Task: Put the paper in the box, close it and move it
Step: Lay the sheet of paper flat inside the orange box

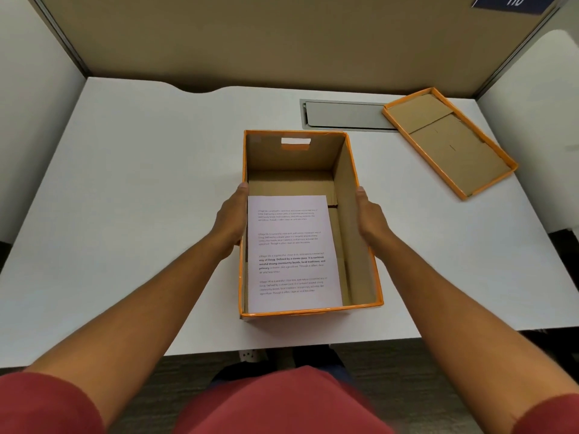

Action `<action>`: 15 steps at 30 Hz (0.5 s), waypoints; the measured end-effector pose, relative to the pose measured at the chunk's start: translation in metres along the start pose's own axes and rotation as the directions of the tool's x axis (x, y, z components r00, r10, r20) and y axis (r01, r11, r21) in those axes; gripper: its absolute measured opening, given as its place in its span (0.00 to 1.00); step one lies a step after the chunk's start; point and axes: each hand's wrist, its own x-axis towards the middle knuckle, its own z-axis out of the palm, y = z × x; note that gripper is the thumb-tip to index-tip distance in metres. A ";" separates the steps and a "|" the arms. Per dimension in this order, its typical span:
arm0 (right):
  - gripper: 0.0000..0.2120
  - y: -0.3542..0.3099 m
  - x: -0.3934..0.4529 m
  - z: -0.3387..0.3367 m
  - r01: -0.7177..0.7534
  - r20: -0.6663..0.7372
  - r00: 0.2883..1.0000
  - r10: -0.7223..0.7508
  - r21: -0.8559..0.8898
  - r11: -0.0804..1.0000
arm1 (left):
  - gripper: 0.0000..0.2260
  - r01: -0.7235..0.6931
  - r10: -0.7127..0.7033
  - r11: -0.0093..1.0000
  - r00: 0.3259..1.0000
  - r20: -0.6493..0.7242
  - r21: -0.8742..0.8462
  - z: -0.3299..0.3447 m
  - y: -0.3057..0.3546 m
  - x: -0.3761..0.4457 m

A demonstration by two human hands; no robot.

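Note:
An open cardboard box with orange rims stands in the middle of the white desk. A printed sheet of paper lies flat on its floor, toward the near end. My left hand presses against the outside of the box's left wall, thumb on the rim. Against the right wall rests my right hand in the same way. The box's lid lies upside down at the back right of the desk, apart from the box.
A grey cable hatch is set into the desk behind the box, partly under the lid. Tan partition walls close off the back and sides. The desk's near edge runs just in front of the box.

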 end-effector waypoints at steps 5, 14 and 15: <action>0.36 0.007 -0.004 0.000 0.012 -0.017 1.000 -0.012 -0.020 1.000 | 0.19 -0.014 0.015 0.999 1.000 -0.024 0.042 0.003 -0.001 -0.006; 0.39 0.009 -0.008 0.002 0.013 -0.027 1.000 -0.014 -0.039 0.999 | 0.19 -0.059 0.063 0.991 0.997 -0.032 0.123 0.002 -0.001 -0.007; 0.39 0.010 -0.009 0.002 0.017 -0.028 0.999 -0.018 -0.041 0.999 | 0.19 -0.062 0.068 0.989 0.997 -0.037 0.136 0.002 -0.001 -0.008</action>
